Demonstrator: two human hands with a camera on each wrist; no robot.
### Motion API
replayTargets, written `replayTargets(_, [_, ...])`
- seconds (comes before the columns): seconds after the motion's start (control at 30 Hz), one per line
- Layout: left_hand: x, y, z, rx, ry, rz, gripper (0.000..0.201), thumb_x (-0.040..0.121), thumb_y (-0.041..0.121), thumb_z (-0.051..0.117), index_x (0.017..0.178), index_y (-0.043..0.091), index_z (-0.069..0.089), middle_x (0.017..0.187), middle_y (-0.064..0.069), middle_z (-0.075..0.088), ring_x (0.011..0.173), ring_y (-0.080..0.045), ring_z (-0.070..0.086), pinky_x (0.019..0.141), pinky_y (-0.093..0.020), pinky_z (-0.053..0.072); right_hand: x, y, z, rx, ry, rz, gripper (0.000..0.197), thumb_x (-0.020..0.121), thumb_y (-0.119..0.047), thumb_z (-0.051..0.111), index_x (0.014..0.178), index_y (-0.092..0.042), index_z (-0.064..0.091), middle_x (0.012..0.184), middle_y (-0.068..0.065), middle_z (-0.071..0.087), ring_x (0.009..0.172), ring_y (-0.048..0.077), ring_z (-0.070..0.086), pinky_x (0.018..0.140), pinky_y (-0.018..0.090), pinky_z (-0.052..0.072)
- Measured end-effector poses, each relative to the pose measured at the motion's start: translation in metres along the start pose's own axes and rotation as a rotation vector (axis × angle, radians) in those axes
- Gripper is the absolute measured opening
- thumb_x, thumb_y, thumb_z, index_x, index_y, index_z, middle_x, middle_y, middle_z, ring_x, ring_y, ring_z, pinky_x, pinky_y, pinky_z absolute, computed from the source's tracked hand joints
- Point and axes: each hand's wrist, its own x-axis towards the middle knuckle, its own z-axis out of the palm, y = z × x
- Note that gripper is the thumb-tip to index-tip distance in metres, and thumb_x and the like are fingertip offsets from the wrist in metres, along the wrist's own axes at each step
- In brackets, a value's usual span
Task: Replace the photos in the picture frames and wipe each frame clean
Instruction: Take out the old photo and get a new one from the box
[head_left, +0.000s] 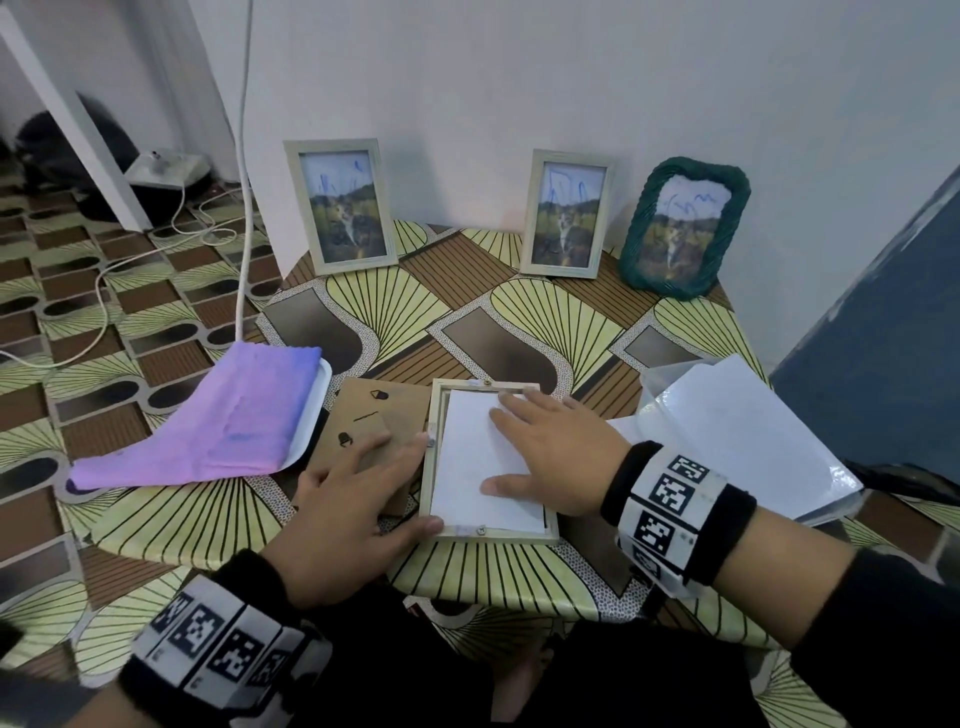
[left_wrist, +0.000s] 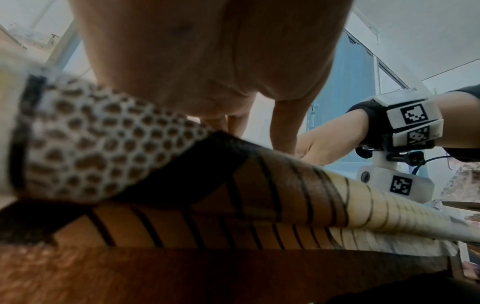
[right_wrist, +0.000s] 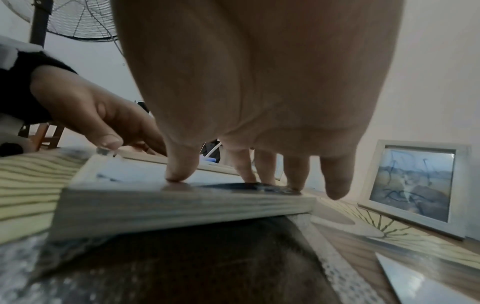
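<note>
A pale wooden frame (head_left: 435, 457) lies face down near the table's front edge, with a white photo back (head_left: 470, 467) set inside it. My right hand (head_left: 545, 457) lies flat on that photo, fingers spread and pressing down; the right wrist view shows the fingertips (right_wrist: 179, 174) on the sheet. My left hand (head_left: 358, 499) rests with straight fingers on the brown backing board (head_left: 374, 415) beside the frame, its thumb against the frame's left corner. Three more frames with scribbled photos stand at the wall: two pale ones (head_left: 340, 205) (head_left: 566, 213) and a green woven one (head_left: 683, 228).
A purple cloth (head_left: 223, 421) drapes over a white tray (head_left: 317, 415) at the left, hanging off the table edge. A clear plastic sleeve with white sheets (head_left: 737, 431) lies at the right. Cables run across the patterned floor at the left.
</note>
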Motion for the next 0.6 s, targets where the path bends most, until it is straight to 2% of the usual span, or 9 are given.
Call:
replayTargets(0.1, [0.002, -0.001, 0.000, 0.021, -0.002, -0.008, 0.083, 0.073, 0.083, 0.027, 0.147, 0.055, 0.005, 0.147, 0.043, 0.017, 0.143, 0.007, -0.007, 0.111, -0.047, 0.016, 0.004, 0.002, 0.006, 0.028, -0.084, -0.017, 0.087, 0.093, -0.070, 0.032, 0.157, -0.017, 0.005, 0.166, 0.002, -0.005, 0.153, 0.025, -0.004, 0.122, 0.051, 0.006])
replayTargets(0.2, [0.004, -0.001, 0.001, 0.053, -0.008, -0.013, 0.082, 0.076, 0.080, 0.032, 0.149, 0.053, 0.004, 0.151, 0.037, 0.020, 0.143, 0.005, -0.007, 0.110, -0.046, 0.017, 0.009, 0.003, 0.009, 0.019, -0.106, -0.051, 0.087, 0.095, -0.068, 0.029, 0.157, -0.016, -0.003, 0.165, 0.002, -0.012, 0.152, 0.023, -0.009, 0.122, 0.048, -0.002])
replayTargets(0.3, [0.005, -0.001, 0.000, 0.072, -0.008, -0.006, 0.078, 0.085, 0.074, 0.041, 0.149, 0.052, 0.002, 0.153, 0.037, 0.012, 0.143, 0.004, -0.007, 0.111, -0.046, 0.017, 0.014, 0.003, 0.007, -0.006, -0.142, -0.069, 0.086, 0.096, -0.066, 0.028, 0.157, -0.015, -0.007, 0.164, 0.002, -0.015, 0.152, 0.020, -0.011, 0.122, 0.049, -0.003])
replayTargets(0.4, [0.005, 0.000, -0.001, 0.088, -0.008, -0.004, 0.078, 0.085, 0.075, 0.039, 0.149, 0.052, 0.001, 0.153, 0.036, 0.011, 0.144, 0.004, -0.006, 0.111, -0.047, 0.018, 0.015, 0.002, 0.003, -0.015, -0.170, -0.068, 0.086, 0.097, -0.065, 0.028, 0.156, -0.015, -0.008, 0.164, 0.002, -0.016, 0.152, 0.020, -0.011, 0.123, 0.050, 0.000])
replayTargets(0.47, [0.005, 0.000, -0.002, 0.081, -0.003, -0.008, 0.081, 0.079, 0.079, 0.035, 0.148, 0.052, 0.002, 0.153, 0.035, 0.016, 0.143, 0.005, -0.005, 0.110, -0.046, 0.020, 0.012, -0.001, 0.001, -0.027, -0.146, -0.056, 0.085, 0.097, -0.065, 0.029, 0.157, -0.016, -0.004, 0.165, 0.003, -0.013, 0.152, 0.020, -0.007, 0.122, 0.051, 0.001])
replayTargets(0.53, [0.003, -0.001, -0.004, 0.040, 0.018, -0.020, 0.085, 0.074, 0.081, 0.036, 0.148, 0.054, 0.006, 0.151, 0.031, 0.027, 0.143, 0.007, -0.003, 0.110, -0.045, 0.020, 0.006, -0.005, -0.001, -0.045, -0.069, -0.038, 0.082, 0.095, -0.067, 0.031, 0.156, -0.018, 0.009, 0.166, 0.007, -0.003, 0.153, 0.022, 0.003, 0.122, 0.053, 0.005])
replayTargets(0.6, [0.003, -0.002, -0.006, -0.008, 0.041, -0.039, 0.086, 0.072, 0.082, 0.044, 0.147, 0.056, 0.010, 0.151, 0.021, 0.032, 0.143, 0.008, 0.001, 0.111, -0.044, 0.021, -0.002, -0.007, -0.002, -0.120, 0.062, -0.047, 0.073, 0.093, -0.069, 0.032, 0.147, -0.019, 0.032, 0.158, 0.013, 0.029, 0.145, 0.027, 0.029, 0.118, 0.051, 0.017])
